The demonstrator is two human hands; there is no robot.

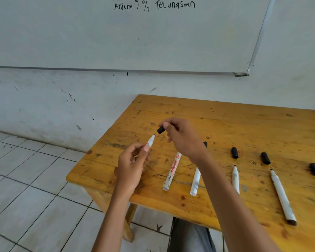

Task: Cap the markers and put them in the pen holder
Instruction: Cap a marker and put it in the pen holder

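Gripping a bare marker (151, 140) in your left hand (130, 166), your right hand (182, 137) pinches its cap (160, 130) just beside the tip; loose markers (235, 179) and caps (234, 152) crowd the desk (225, 120).

Two bare forearms and hands, seen from above, with a lap in grey trousers below

Both arms come up from the bottom edge with no sleeves in sight, bare from where they enter the picture to the wrists. No watch, ring, bracelet or glove shows on the left hand (130, 166) or on the right hand (182, 139). The nails are short and unpainted, with a pale thumbnail showing on each hand. Between the arms, at the bottom of the view, a stretch of grey trousers (189, 237) covers the person's lap, the cloth plain with soft folds and a darker seam or edge along its left side.
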